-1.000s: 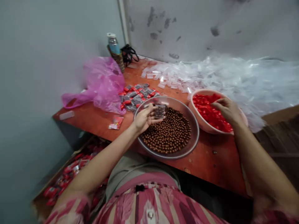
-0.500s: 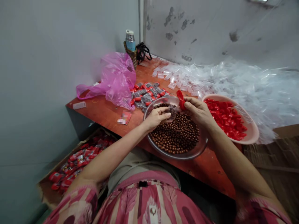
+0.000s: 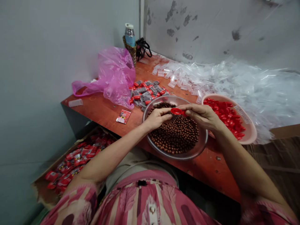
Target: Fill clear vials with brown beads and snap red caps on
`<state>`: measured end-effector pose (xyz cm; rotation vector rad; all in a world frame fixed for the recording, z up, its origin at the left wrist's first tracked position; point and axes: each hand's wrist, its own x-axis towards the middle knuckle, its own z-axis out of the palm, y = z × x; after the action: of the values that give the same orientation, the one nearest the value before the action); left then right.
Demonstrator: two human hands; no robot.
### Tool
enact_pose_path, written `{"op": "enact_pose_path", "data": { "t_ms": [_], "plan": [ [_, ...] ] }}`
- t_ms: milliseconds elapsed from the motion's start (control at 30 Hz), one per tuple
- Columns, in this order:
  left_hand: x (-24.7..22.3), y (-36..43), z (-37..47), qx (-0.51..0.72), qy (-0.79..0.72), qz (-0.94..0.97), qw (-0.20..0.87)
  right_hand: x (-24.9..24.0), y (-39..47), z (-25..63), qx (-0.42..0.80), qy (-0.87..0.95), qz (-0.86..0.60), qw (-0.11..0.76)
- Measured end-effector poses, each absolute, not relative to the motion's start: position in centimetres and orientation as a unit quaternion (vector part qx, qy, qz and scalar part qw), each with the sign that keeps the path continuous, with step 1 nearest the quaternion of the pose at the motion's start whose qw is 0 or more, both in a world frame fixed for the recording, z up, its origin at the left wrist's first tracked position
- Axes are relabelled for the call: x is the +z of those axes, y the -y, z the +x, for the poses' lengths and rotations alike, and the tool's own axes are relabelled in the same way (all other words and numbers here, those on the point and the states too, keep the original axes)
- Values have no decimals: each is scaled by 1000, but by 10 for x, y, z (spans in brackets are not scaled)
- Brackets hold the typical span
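Both hands meet above a round bowl of brown beads. My left hand is closed at the fingertips on a clear container, now mostly hidden by the fingers and a red cap. My right hand pinches the red cap, which lies against the container in my left fingers. Right of the bowl, a pink basket holds red caps. Behind the bowl lies a pile of filled containers with red caps.
Clear empty containers are heaped at the back right. A pink plastic bag, a flask and a small printed card are on the orange table. Below left, a cardboard box holds red packages.
The red cap was held upright, apart from the clear container; it has come down and left onto it. My right hand has moved in slightly toward my left. The view has shifted slightly.
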<state>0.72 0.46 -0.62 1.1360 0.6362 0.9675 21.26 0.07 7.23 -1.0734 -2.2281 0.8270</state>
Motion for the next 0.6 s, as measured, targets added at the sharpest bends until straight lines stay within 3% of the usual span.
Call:
{"op": "enact_pose_path", "data": {
  "t_ms": [267,600],
  "plan": [
    [-10,-6,6,440,-309,520,664,69,-2,219,258,839,-405,256],
    [-1,-2,6,430,-294,479,707,47,4,213,454,615,-471,440]
  ]
}}
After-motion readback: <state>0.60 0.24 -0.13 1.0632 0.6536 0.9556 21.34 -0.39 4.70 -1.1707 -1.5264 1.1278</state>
